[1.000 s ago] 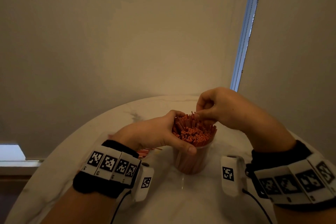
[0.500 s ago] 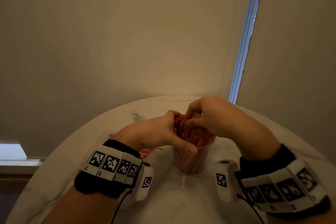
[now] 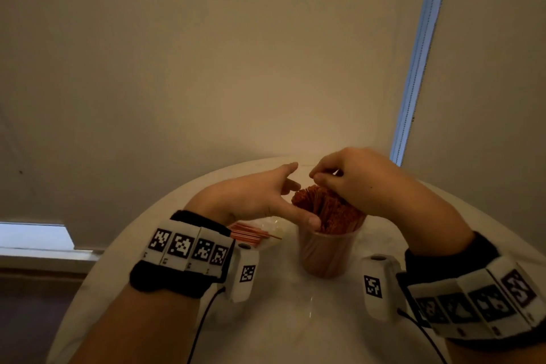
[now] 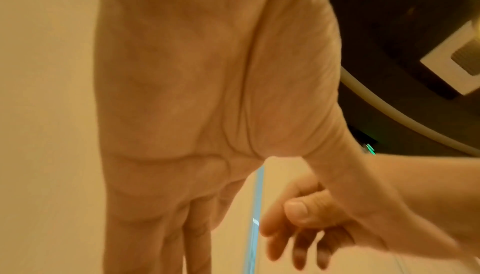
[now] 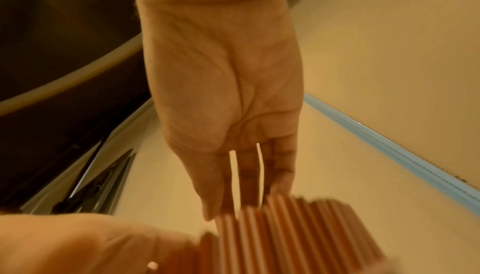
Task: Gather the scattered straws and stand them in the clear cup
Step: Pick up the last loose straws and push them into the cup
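Only the head view shows the clear cup (image 3: 325, 251) standing mid-desk (image 3: 280, 319), packed with orange straws (image 3: 328, 210) upright and leaning slightly left; loose straws (image 3: 248, 234) lie flat toward the left edge. The left hand (image 3: 254, 195) is spread open, thumb against the bundle. The right hand (image 3: 351, 177) rests curled on the straw tops; the right wrist view shows its fingers (image 5: 249, 175) fairly straight
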Demonstrator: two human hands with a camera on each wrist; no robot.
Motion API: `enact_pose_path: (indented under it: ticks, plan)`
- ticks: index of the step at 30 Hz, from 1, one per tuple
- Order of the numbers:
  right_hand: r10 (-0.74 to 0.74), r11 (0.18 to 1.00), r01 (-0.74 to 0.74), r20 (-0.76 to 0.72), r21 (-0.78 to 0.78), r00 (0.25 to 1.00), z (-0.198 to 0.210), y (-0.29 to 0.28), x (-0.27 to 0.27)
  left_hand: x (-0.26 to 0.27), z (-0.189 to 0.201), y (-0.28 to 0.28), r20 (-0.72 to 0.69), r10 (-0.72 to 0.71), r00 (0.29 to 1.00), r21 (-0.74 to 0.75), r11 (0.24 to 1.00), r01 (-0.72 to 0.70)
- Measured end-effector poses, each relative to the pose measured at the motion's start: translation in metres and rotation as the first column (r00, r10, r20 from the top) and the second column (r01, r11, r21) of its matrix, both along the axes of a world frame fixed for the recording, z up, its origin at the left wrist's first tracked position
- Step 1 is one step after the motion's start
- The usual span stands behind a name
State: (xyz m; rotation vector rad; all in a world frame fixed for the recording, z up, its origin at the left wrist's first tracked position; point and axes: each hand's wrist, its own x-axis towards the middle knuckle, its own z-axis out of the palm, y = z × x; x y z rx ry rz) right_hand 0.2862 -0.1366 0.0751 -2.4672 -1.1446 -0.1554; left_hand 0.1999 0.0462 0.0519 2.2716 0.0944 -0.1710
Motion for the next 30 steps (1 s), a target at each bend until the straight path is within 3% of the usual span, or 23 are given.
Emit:
enact_pose_path:
  ticks: [4,6,8,10,14,18,23,30]
  plan:
    - [0.054,0.988,-0.054,0.003,0.143,0.999,0.012,0.003,-0.029,-0.023,0.018,0.034,0.098,0.18,0.979,0.0,0.984,-0.18]
    - [0.067,0.994,-0.064,-0.03,0.091,0.997,0.011,0.016,-0.05,-0.033,0.015,0.056,0.098,0.268,0.958,0.136,0.95,-0.28]
    - [0.085,0.995,-0.087,-0.061,-0.044,0.995,0.003,0.039,-0.067,-0.039,0.006,0.075,0.025,0.332,0.943,0.363,0.876,-0.318]
    - [0.142,0.961,-0.144,-0.027,-0.238,0.99,-0.01,0.069,-0.079,-0.045,-0.008,0.084,-0.104,0.377,0.921,0.565,0.784,-0.257]
    - [0.222,0.823,-0.176,0.021,-0.539,0.975,-0.039,0.12,-0.079,-0.05,-0.041,0.083,-0.229,0.363,0.903,0.755,0.652,-0.07]
    - [0.176,0.801,-0.1,0.074,-0.59,0.982,-0.062,0.143,-0.063,-0.046,-0.054,0.085,-0.256,0.304,0.918,0.76,0.649,-0.003]
    - [0.103,0.855,-0.019,0.134,-0.519,0.986,-0.087,0.149,-0.055,-0.043,-0.058,0.099,-0.263,0.261,0.929,0.735,0.678,0.017]
    - [0.13,0.81,-0.04,0.112,-0.584,0.985,-0.093,0.149,-0.052,-0.037,-0.067,0.099,-0.225,0.223,0.948,0.757,0.653,0.026]
